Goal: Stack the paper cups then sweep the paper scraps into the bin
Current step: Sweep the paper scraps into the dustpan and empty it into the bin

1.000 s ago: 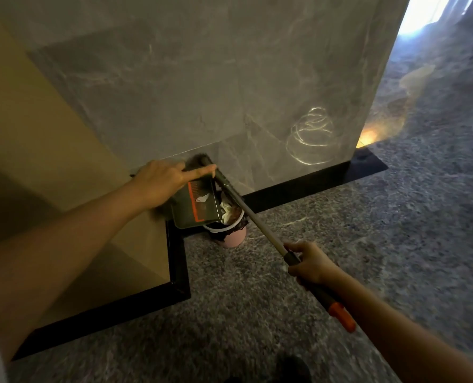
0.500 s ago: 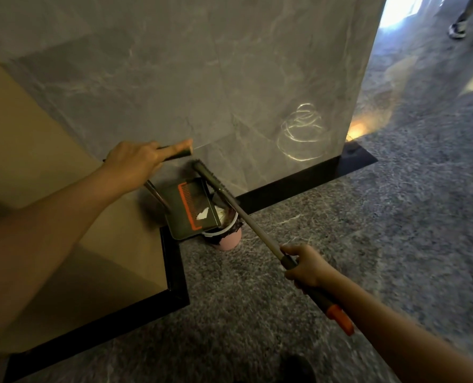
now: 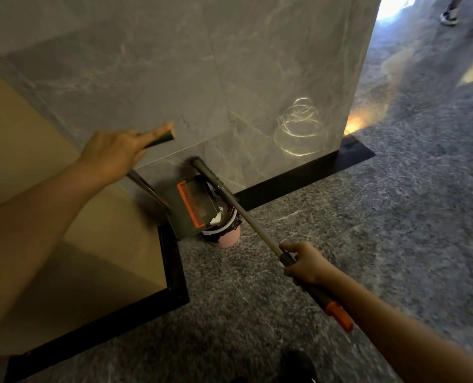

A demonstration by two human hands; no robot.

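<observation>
**Desk:** Grey marble pillar (image 3: 230, 78), speckled stone floor (image 3: 368, 217). What has changed in 1 second?

**Photographer:** The left hand (image 3: 113, 153), clenched on the dustpan's handle (image 3: 147, 189), has risen. The dustpan (image 3: 187, 214) tips steeper over the pink bin (image 3: 227, 239) at the pillar's foot. 1 white paper scrap (image 3: 216, 219) is now at its lower lip.

**Desk:** And the right hand (image 3: 304, 262)?

**Photographer:** Wrapped round the broom (image 3: 246, 217). The emptying looks nearly done.

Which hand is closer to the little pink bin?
The right hand, gripping the broom handle just right of the pink bin. The left hand holds the dustpan handle higher up, farther to its left.
</observation>
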